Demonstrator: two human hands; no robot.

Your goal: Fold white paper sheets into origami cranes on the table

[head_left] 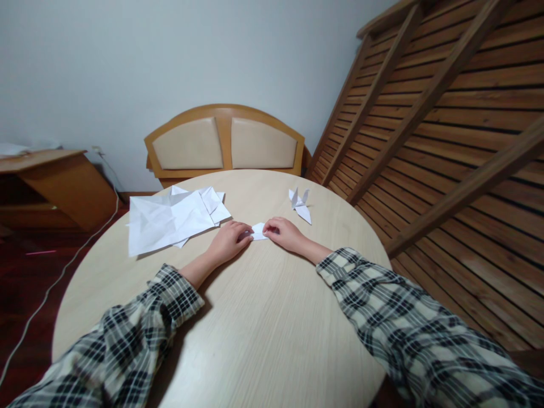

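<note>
Sheets (pixel 158 220) left, paper (pixel 258 232) between, crane (pixel 301 208) right

There are no words, numbers, brand names or signs that can be read here.

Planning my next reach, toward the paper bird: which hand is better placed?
Probably the right hand: it's nearer the paper bird, which lies just beyond it. The left hand is farther across, beside the white sheets. Both touch the small folded paper.
</note>
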